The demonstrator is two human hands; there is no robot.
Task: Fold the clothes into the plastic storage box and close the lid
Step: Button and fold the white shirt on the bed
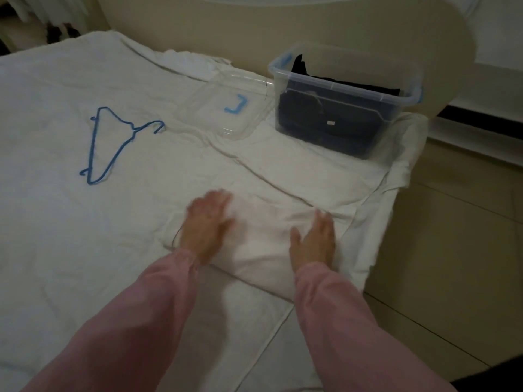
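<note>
Pink sleeves (127, 321) entered from the near edge, 2 forearms reaching toward the far side.

Left hand (208, 224): palm down on the left part of a folded white garment (260, 239). The fingers looked straight and flat, pinching nothing. Motion blur hid how widely they were spread.

Right hand (314, 241): palm down on the right part of the same garment, fingers straight and close together, thumb out to the left. It gripped nothing and only rested on the cloth.

White garment: it lay on the white bed sheet (70, 250) near the right edge of the bed, under both hands and outside the box. White on white left its outline faint.

Plastic storage box (339, 86): clear with blue latches, it stood upright at the far right corner of the bed, well apart from the hands. It was open on top, and dark clothes (325, 123) filled most of it.

Lid (223, 114): clear, lying flat on the sheet just left of the box, with 1 blue clip (236, 104) showing on it.

Blue hanger (113, 142): it lay flat on the sheet at far left, well apart from everything else. Whether it was 1 or 2 stacked could not be told.

Tiled floor (452, 236) ran along the right of the bed.
</note>
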